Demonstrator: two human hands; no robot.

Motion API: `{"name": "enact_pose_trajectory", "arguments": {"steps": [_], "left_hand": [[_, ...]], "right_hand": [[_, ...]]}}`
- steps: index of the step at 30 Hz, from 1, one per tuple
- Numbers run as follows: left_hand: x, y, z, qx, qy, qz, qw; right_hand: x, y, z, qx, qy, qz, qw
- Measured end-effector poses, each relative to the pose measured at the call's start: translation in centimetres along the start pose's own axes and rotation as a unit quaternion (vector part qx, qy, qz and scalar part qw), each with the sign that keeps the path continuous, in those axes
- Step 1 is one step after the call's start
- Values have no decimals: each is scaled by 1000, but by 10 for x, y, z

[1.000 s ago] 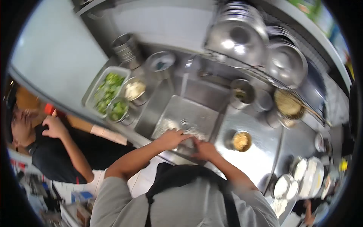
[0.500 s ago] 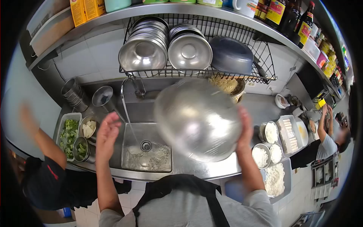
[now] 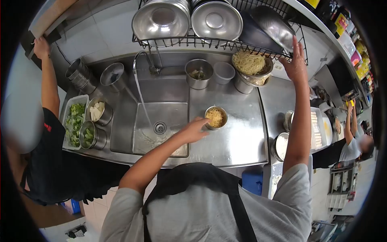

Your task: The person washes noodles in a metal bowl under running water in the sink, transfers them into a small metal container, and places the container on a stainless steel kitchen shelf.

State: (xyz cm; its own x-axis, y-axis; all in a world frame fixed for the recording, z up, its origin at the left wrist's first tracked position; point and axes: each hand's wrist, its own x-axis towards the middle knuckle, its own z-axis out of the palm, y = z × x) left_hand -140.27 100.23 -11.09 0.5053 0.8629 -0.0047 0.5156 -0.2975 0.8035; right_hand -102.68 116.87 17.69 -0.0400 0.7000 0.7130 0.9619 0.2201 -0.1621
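Note:
My left hand (image 3: 195, 130) reaches across the counter to a small metal cup (image 3: 216, 117) of yellow shredded food. Its fingers are apart and meet the cup's left rim; whether they touch it I cannot tell. High on the right, my right hand (image 3: 296, 66) is open with fingers pointing up, beside the large metal bowl (image 3: 276, 26). That bowl leans tilted on the wire rack (image 3: 225, 43), over a dark basin (image 3: 254, 30). Behind the cup stand a metal pot (image 3: 199, 74), a lidded plastic tub (image 3: 224, 72) and a bowl of pale noodles (image 3: 250, 63).
Water runs from the faucet (image 3: 137, 60) into the sink (image 3: 186, 141). Left of it are a basket of greens (image 3: 75, 121) and metal containers of cut vegetables (image 3: 96, 111). A co-worker's arm (image 3: 49, 80) reaches up at the left; another person (image 3: 350, 141) works far right.
The large metal bowl has gone from my right hand onto the rack at the upper right. My left hand has moved right, to the small cup. The left co-worker's arm is now raised.

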Motion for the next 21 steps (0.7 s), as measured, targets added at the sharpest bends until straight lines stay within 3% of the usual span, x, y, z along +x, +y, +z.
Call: {"name": "enact_pose_trajectory", "arguments": {"steps": [1,3,5,8,11,13,14,17,21], "left_hand": [[15,-6,15,3,-4,-21,1000],[34,-22,47,57,23,-36,997],[37,-23,52,110,22,-75,991],[30,-21,38,147,18,-106,983],[16,-51,43,113,117,-45,986],[3,-48,29,61,179,-62,980],[-3,-49,22,33,210,-72,975],[-22,-85,1,-27,193,-46,980],[-56,-165,-37,-121,304,-160,931]], "right_hand": [[-3,-12,-4,-2,10,12,1000],[-19,-32,-11,11,97,-79,992],[-57,-88,-20,132,101,6,986],[-120,-127,-1,200,19,-15,979],[-183,-144,45,284,-167,63,942],[-223,-139,84,216,-255,45,941],[-240,-140,100,216,-305,83,924],[-263,-152,130,227,-352,98,903],[-253,-182,152,288,-389,99,870]]}}
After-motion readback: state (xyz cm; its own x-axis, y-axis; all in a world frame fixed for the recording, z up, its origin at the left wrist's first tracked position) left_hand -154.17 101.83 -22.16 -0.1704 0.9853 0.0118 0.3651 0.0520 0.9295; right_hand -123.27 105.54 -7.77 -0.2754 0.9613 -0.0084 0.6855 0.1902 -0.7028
